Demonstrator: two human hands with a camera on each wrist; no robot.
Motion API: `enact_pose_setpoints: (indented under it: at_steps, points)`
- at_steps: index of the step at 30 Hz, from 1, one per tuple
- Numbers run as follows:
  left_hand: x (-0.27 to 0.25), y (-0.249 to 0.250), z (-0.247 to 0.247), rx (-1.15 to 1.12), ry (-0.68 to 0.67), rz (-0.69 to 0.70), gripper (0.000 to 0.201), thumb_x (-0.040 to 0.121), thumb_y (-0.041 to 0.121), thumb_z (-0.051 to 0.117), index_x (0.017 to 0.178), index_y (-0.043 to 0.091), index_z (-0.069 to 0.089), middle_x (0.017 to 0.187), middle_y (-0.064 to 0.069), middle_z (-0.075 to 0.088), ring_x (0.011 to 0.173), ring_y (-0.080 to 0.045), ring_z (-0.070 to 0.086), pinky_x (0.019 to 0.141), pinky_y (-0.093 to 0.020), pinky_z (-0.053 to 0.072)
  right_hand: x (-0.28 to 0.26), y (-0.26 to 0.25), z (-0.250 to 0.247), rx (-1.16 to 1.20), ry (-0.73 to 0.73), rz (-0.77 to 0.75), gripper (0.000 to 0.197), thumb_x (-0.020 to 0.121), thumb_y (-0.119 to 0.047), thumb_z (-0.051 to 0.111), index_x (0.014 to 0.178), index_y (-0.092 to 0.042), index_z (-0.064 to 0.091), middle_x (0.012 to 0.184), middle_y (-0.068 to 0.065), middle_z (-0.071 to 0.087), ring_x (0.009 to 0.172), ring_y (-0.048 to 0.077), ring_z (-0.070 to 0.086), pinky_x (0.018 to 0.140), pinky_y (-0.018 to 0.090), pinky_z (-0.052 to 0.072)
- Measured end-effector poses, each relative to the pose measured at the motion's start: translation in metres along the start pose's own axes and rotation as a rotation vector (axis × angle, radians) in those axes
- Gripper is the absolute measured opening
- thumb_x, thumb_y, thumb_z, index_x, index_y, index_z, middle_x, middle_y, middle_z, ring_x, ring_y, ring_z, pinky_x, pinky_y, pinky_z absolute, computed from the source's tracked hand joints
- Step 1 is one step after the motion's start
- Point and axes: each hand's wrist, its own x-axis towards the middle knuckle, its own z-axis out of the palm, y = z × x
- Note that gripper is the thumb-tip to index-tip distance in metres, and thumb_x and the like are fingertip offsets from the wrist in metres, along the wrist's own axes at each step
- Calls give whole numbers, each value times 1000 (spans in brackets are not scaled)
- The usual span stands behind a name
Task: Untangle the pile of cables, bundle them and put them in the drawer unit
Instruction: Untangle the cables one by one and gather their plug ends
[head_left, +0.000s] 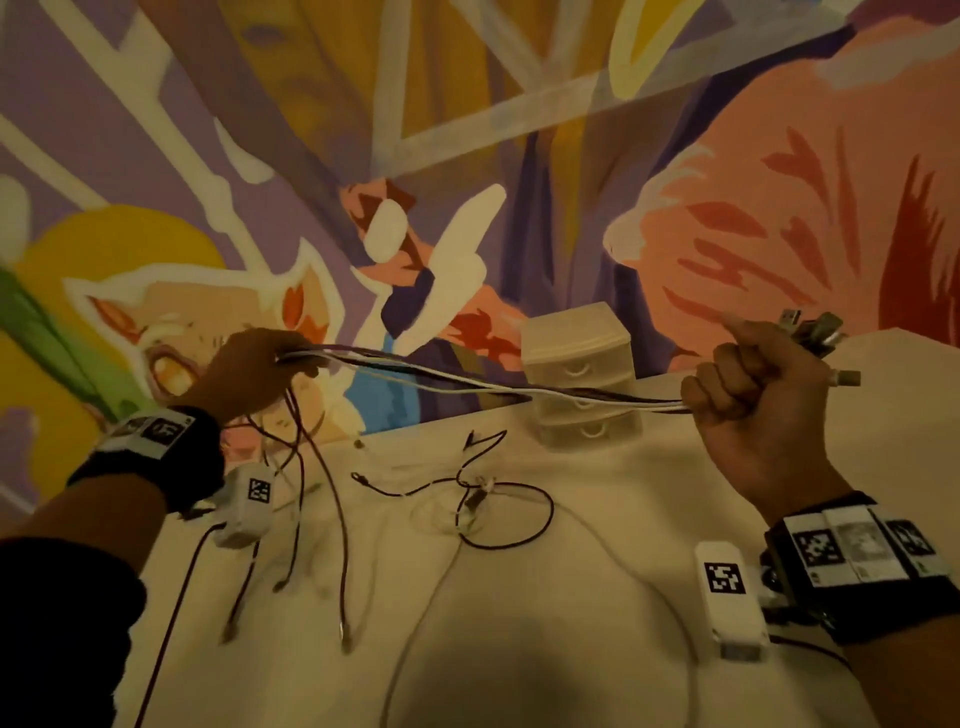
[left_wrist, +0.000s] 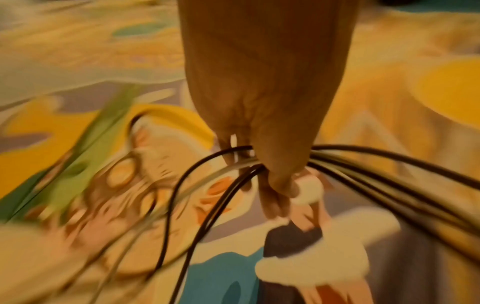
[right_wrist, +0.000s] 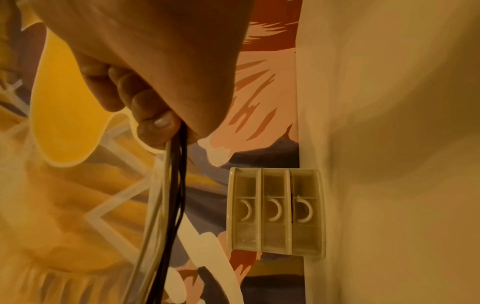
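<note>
Several dark and white cables (head_left: 483, 384) stretch taut between my two raised hands above the table. My left hand (head_left: 260, 371) grips them at the left; their loose ends (head_left: 311, 519) hang down onto the cloth. The left wrist view shows the cables (left_wrist: 363, 164) fanning out of my left hand (left_wrist: 262, 164). My right hand (head_left: 753, 384) is a fist round the other end, with the plugs (head_left: 815, 332) sticking out past it. In the right wrist view the cables (right_wrist: 174, 185) run from my right hand (right_wrist: 161, 123). The white drawer unit (head_left: 582, 374) (right_wrist: 275, 209) stands at the table's back edge with all three drawers closed.
A dark cable and a thin white cable (head_left: 498, 514) lie looped on the white tablecloth (head_left: 597, 597) in the middle. A painted mural wall (head_left: 467, 156) rises behind the table. The table's right part beside the drawer unit is bare cloth.
</note>
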Motion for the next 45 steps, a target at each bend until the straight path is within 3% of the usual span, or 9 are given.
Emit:
enact_pose_setpoints:
  at_steps: [5,13,18,20,23,27,32,37,45]
  points:
    - [-38,-27,-9,-266,-411,-63,28,105,18,66,94,37,84,69,3,67,57,-10,55,54,-19,43,3,0,-10,-37,41,28,55,104,-19,51,66,-25,12,53,-3,6,42,13,11,43,28,21]
    - [-53,-30,-44,132,-501,-341,65,77,96,54,102,41,77,109,13,75,101,-15,68,93,-42,52,-4,12,3,-76,-39,182,55,104,-18,50,64,-26,13,53,-2,5,46,17,3,48,32,14]
    - [-55,-30,-28,316,-760,-556,60,60,49,99,107,14,86,121,-3,80,104,-19,73,95,-36,62,-11,29,13,-225,-186,476,52,93,-19,60,65,-26,18,53,-1,4,43,15,3,49,35,10]
    - [-62,17,-22,415,-898,-483,69,91,22,82,150,1,52,155,-5,52,119,-22,66,91,-15,56,-13,35,13,-260,-206,494,54,92,-19,63,68,-24,15,53,-1,6,38,12,8,48,34,10]
    - [-108,168,-71,245,-1045,-297,48,109,-1,46,155,-1,33,158,-15,45,72,-3,45,48,0,39,-12,36,12,-259,-193,478,56,88,-20,68,67,-24,17,48,-3,10,35,11,13,47,35,9]
    - [-25,51,44,44,-878,-267,22,106,7,56,108,20,74,123,-7,75,92,-21,73,96,-28,57,-12,35,14,-210,-203,468,60,77,-25,76,65,-25,17,44,-5,16,39,15,4,45,34,8]
    - [8,32,123,-131,-582,-164,30,106,40,61,111,14,73,106,-4,79,84,-18,73,74,-24,54,-15,48,16,-222,-199,470,67,71,-26,82,69,-24,15,44,-5,16,33,9,14,42,32,10]
    - [37,82,184,73,-597,-181,75,107,69,26,106,12,74,124,-10,76,116,-32,69,110,-49,48,-13,49,14,-238,-129,466,60,80,-21,74,68,-24,15,47,-3,13,33,10,12,44,32,7]
    - [68,89,234,53,-641,-238,44,100,45,65,103,1,72,118,-17,72,121,-37,66,94,-41,52,-9,54,8,-237,-79,461,52,90,-19,68,59,-23,27,47,-3,17,35,11,12,46,32,7]
